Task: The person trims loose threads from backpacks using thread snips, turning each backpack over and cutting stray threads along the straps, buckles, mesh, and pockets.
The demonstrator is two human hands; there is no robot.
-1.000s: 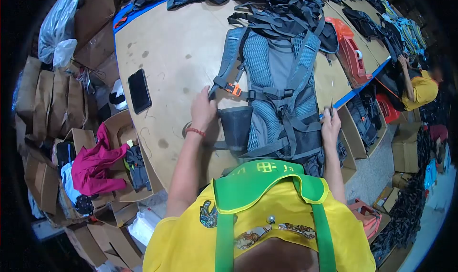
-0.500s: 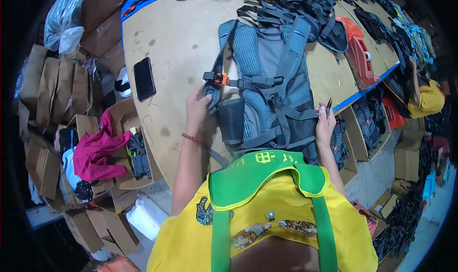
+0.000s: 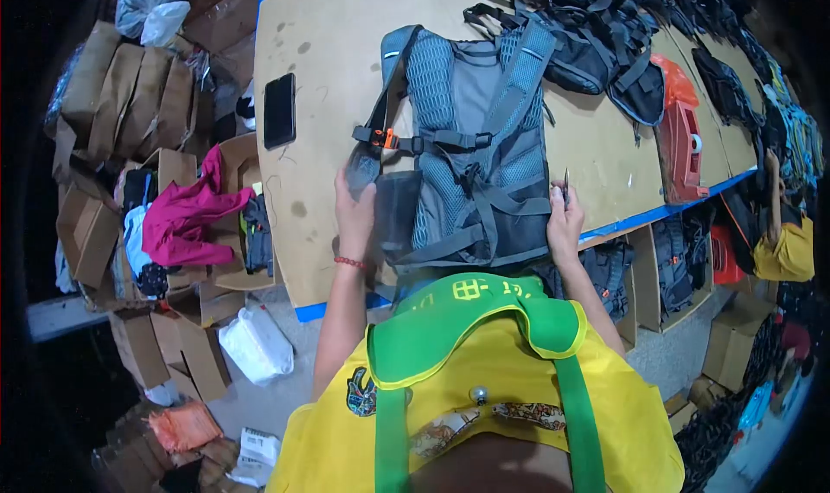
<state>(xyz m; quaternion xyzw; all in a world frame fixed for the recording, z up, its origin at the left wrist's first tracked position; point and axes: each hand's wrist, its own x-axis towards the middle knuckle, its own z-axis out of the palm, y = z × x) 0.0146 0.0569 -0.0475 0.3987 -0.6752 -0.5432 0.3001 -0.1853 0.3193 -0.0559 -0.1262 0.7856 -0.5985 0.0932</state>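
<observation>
Roughly level, left hand (image 3: 354, 212) and right hand (image 3: 565, 222) astride a backpack (image 3: 475, 91).

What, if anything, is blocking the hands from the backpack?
Nothing visible: the left hand is on the padded flap at the side of the backpack, and the right hand, holding a thin tool, is at its opposite edge.

**Yellow characters on a green apron**

Yellow characters (image 3: 470, 291) run in a row across the green apron (image 3: 450, 333); one looks like a boxed cross, similar to 田, while those beside it are too foreshortened to read. A white packet (image 3: 258, 446) at lower left bears dark print, too small to make out.
</observation>
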